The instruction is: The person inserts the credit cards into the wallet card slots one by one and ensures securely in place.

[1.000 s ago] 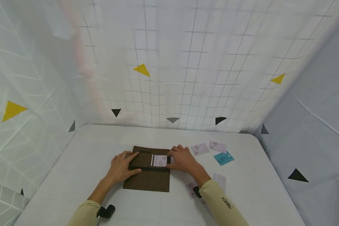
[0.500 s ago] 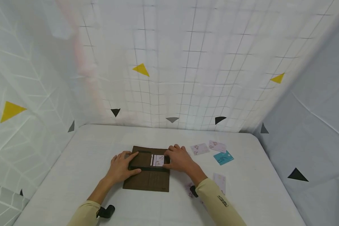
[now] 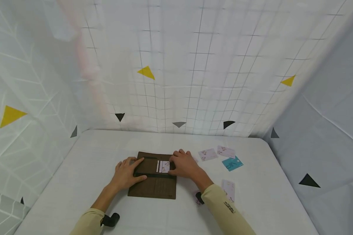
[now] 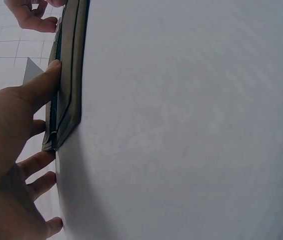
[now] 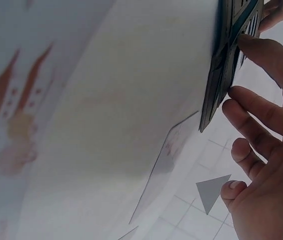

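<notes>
A brown wallet (image 3: 153,187) lies unfolded on the white table. My left hand (image 3: 124,173) rests on its left end, thumb and index finger spread across it. In the left wrist view that thumb (image 4: 49,82) presses on the wallet's edge. Two narrow pale card edges and a pink-flowered card (image 3: 165,166) show in the upper half's slots. My right hand (image 3: 184,164) holds that card by its right part, thumb and index finger at opposite edges. Its right end is hidden under the hand. In the right wrist view the right thumb (image 5: 266,55) touches the wallet's slotted side.
To the right lie two flowered cards, one the upper card (image 3: 208,154), and a teal card (image 3: 232,164) printed "VIP". Another flowered card (image 3: 228,190) lies nearer, beside my right sleeve, with one more partly under the wrist. White gridded sheets (image 3: 179,65) surround the table (image 3: 147,215).
My right hand has moved slightly left, and less of the flowered card shows beyond the slots. The left hand and wallet have stayed in place.
</notes>
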Motion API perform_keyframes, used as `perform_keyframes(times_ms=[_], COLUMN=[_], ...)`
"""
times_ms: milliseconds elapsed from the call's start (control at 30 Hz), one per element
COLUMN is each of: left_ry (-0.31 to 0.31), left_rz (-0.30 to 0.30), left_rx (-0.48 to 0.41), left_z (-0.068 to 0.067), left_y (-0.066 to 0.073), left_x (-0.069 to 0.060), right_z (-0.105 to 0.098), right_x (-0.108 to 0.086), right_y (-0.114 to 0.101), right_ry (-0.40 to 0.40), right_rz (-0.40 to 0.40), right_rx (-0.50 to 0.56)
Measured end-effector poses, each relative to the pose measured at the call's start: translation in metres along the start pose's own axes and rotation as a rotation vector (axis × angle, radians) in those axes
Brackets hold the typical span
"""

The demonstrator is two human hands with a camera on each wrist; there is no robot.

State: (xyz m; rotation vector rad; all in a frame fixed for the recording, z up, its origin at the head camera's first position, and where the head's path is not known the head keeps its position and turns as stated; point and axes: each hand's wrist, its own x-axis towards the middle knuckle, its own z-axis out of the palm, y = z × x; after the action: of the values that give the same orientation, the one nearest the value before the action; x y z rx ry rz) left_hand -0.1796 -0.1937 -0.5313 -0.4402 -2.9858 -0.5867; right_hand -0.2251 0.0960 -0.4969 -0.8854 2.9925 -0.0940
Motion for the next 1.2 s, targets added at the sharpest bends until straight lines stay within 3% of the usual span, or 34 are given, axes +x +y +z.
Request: perform_keyframes(times_ms=[700, 1200], left_ry=[0.013, 0.006], left_rz=[0.004, 0.012], left_rx=[-0.002, 0.004], left_z=[-0.001, 0.001], left_y=[-0.001, 0.0], left_x=[0.0, -0.002], right_z=[0.001, 0.004], right_x=[0.008, 0.011], right_y=[-0.007, -0.012], right_ry=[-0.037, -0.037], right_rz=[0.034, 0.017], right_rx=[0.075, 0.079])
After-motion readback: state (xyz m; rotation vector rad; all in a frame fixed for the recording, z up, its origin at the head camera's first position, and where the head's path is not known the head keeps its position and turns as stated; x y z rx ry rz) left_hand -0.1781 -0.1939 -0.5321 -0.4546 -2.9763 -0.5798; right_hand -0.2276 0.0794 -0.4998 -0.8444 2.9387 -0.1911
